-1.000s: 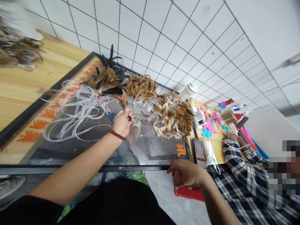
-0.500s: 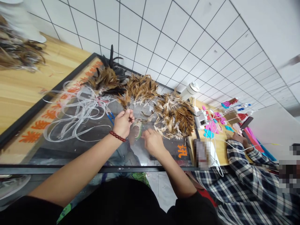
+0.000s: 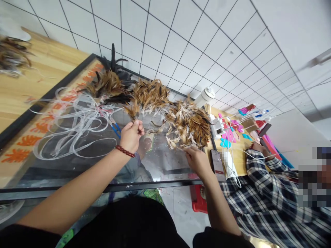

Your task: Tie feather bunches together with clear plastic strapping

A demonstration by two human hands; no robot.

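My left hand (image 3: 131,137), with a beaded bracelet at the wrist, pinches a small bunch of brown feathers (image 3: 133,111) by its base, tips pointing away from me. My right hand (image 3: 198,161) is at the near edge of the right feather pile (image 3: 192,124). Its thumb and fingers are pressed together on a feather there, though the fingertips are partly hidden. A middle pile of brown feathers (image 3: 151,93) lies beyond my left hand. Farther left is another pile of brown and black feathers (image 3: 108,84).
Clear ribbon (image 3: 77,127) lies in loose loops left of my hands, beside blue-handled scissors (image 3: 115,130). A white bottle (image 3: 205,96) stands by the tiled wall. To the right are a phone (image 3: 217,165), a white charger with cables (image 3: 218,125) and a person in a plaid shirt (image 3: 261,193).
My right hand has moved right, from the tabletop near my left hand to the edge of the right feather pile. My left hand keeps its feather bunch. The view has shifted slightly.
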